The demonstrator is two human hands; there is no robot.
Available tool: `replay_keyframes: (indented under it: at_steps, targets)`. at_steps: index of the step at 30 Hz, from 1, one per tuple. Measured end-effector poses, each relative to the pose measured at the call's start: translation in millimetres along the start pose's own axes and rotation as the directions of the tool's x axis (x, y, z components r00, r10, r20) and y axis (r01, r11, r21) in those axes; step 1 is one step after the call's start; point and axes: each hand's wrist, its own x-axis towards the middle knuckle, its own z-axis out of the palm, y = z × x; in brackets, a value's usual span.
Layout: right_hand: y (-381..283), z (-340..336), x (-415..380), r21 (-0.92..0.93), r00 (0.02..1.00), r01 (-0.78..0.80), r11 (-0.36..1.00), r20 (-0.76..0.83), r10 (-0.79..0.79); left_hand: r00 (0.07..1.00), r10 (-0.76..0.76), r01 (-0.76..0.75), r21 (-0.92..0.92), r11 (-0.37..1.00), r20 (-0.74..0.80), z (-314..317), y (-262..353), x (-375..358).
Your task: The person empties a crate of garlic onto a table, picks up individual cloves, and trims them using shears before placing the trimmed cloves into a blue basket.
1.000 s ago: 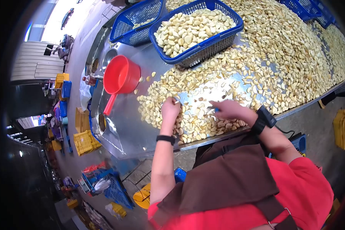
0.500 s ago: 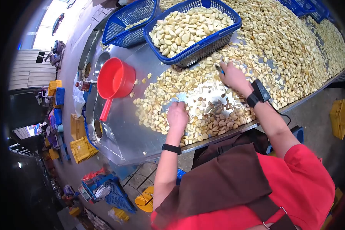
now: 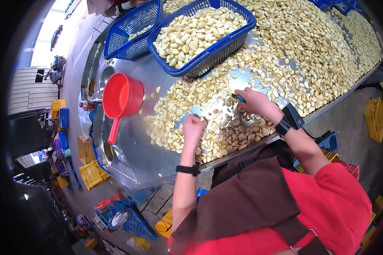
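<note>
My left hand [image 3: 193, 130] is closed in a pinch above the pale, flat, bean-like pieces [image 3: 164, 123] on the metal table. A small dark spot shows at its fingertips; what it is I cannot make out. My right hand [image 3: 255, 103] grips a small blue-and-black tool [image 3: 239, 98], its working end hidden or too small to tell. Below the right hand, close to the table's near edge, lies a heap of browner pieces [image 3: 245, 135]. Between the hands, scattered brown and pale pieces lie on shiny metal.
A blue basket [image 3: 191, 68] full of pale pieces stands beyond my hands, beside another blue basket [image 3: 134, 49] holding a few. A red dipper [image 3: 122, 95] sits on the metal table [image 3: 132, 159] at left. A large pile [image 3: 302, 46] spreads right. Yellow crates [image 3: 92, 175] stand on the floor.
My right hand has moved left and nearer to me with the tool, toward the browner pieces. My left hand has lifted slightly and its fingers have closed into a pinch.
</note>
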Motion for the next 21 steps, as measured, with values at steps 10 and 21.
replay_keyframes:
  at_steps: [10, 21]
  targets:
    - [-36.8, 6.2, -0.8, 0.315, 0.995, 0.081, 0.946, -0.073, -0.061, 0.96, -0.054, 0.279, -0.939, 0.2, 0.274, -3.7, 42.7, -15.4]
    - [-86.8, 15.2, -8.1, 0.394, 0.956, 0.294, 0.871, -0.118, -0.269, 0.98, 0.033, 0.191, -0.976, 0.102, 0.196, 12.0, 35.8, -17.1]
